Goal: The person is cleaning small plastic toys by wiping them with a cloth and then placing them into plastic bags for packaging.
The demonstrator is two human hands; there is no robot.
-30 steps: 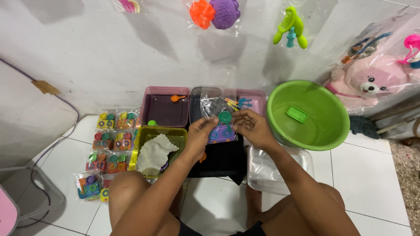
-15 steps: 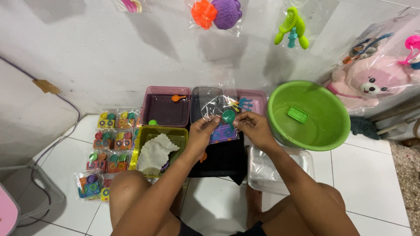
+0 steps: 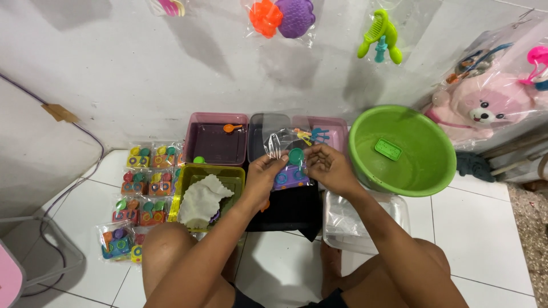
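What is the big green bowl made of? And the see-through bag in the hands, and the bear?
The green bowl looks like moulded plastic: smooth, evenly coloured, with a soft shine. The clear bag, held by the left hand and right hand, seems to be thin plastic film; it crinkles and glints. The pink bear looks like plush fabric, fuzzy beneath its own clear wrap.

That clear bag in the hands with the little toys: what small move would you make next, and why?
Probably nudge the green round piece deeper into the clear bag. It sits near the top, above the purple toy, and the left hand and right hand both pinch the bag.
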